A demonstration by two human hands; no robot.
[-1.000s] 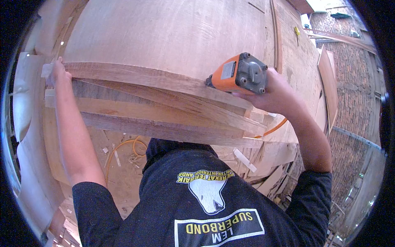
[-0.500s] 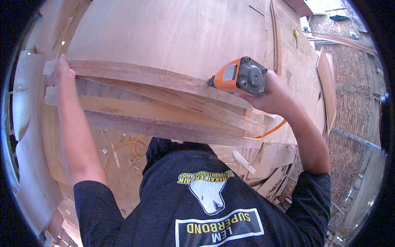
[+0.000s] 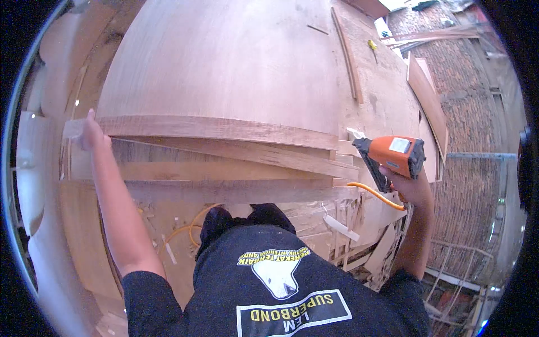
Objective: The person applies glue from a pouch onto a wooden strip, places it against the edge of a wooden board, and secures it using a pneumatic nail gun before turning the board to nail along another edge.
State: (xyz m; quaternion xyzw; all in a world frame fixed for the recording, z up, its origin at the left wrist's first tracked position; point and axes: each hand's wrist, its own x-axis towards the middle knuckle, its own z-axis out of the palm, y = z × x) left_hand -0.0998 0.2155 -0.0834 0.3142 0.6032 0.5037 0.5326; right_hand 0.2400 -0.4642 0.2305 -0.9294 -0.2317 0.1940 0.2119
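Observation:
My right hand (image 3: 409, 184) is wrapped around the handle of an orange and black nail gun (image 3: 396, 150). The gun is off the wood, to the right of the strips, its nose pointing left. A yellow-orange air hose (image 3: 382, 196) runs toward it. At the far left, my left hand (image 3: 94, 136) is closed around the end of a long wooden strip (image 3: 219, 128), thumb up, its other fingers partly hidden. That strip lies along the near edge of a large plywood panel (image 3: 224, 62). A second wooden strip (image 3: 252, 156) slants just below it, above a front wooden rail (image 3: 224, 191).
A narrow batten (image 3: 348, 53) and a small yellow tool (image 3: 373, 45) lie on the board at upper right. A plywood offcut (image 3: 428, 104) leans beside the brick surface (image 3: 469, 84). Scrap wood and a white strip (image 3: 341, 227) lie below, with hose loops on the floor.
My right hand has moved the nail gun rightward, away from the long strip it was against. The slanted strip's right end shows more. My left hand stays at the strip's left end.

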